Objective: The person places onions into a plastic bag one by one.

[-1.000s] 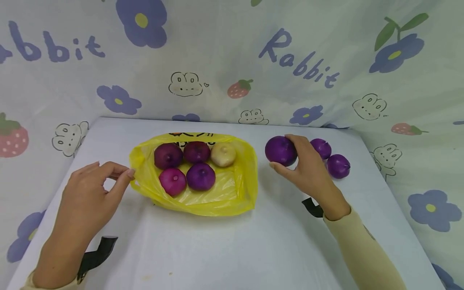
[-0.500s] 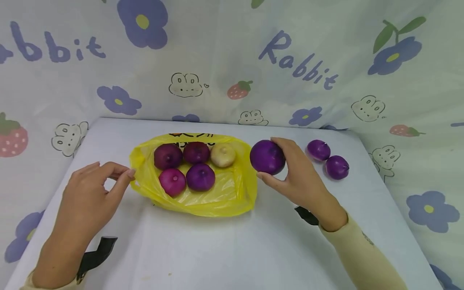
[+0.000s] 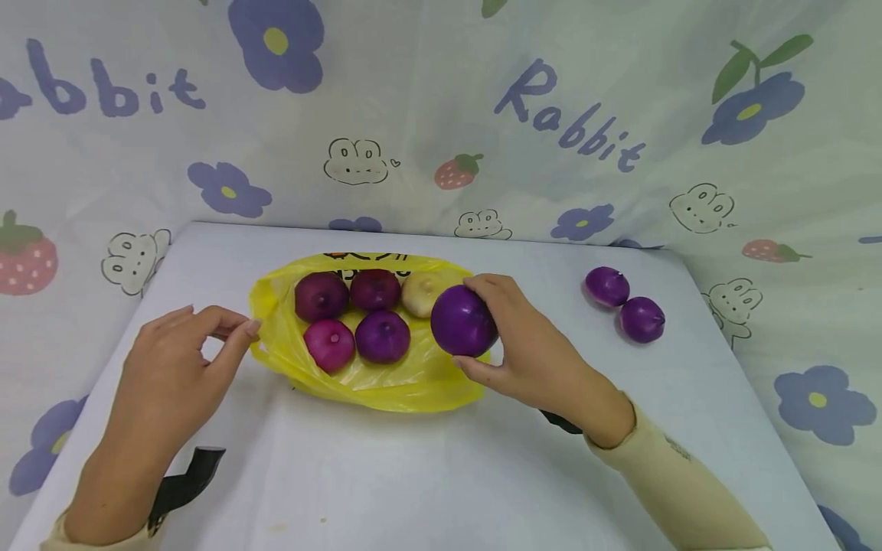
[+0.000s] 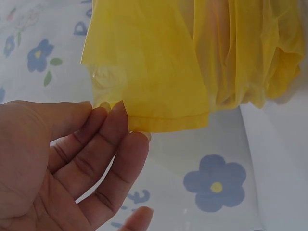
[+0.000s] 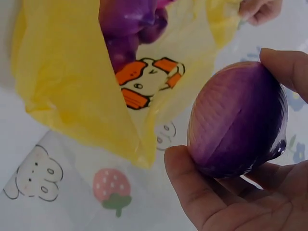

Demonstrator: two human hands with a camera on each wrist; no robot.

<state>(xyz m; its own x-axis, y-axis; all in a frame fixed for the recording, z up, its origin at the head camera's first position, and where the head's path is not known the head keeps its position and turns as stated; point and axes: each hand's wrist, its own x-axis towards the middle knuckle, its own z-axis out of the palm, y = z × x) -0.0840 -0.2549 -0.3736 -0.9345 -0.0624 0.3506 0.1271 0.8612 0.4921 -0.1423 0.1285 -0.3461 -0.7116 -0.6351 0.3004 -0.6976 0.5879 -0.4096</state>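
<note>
A yellow plastic bag (image 3: 420,390) stands with its mouth spread wide on the table. Inside it sit several onions: a magenta one (image 3: 329,344), a purple one (image 3: 383,337), two dark red ones and a pale one (image 3: 419,294), partly covered. My left hand (image 3: 175,379) pinches the bag's left edge between thumb and fingers, as the left wrist view shows at the bag's corner (image 4: 159,91). Over the bag's right side, my right hand (image 3: 530,344) holds a purple onion (image 3: 465,321) between thumb and fingers. The right wrist view shows this onion (image 5: 236,120) apart from the bag.
Two more purple onions (image 3: 641,319) lie side by side on the white table (image 3: 386,482), toward the back right. A patterned cloth (image 3: 413,99) hangs behind the table and at its sides.
My right hand has carried the purple onion leftward and a little nearer, from beside the bag to over its right side. The left hand keeps its place on the bag's edge.
</note>
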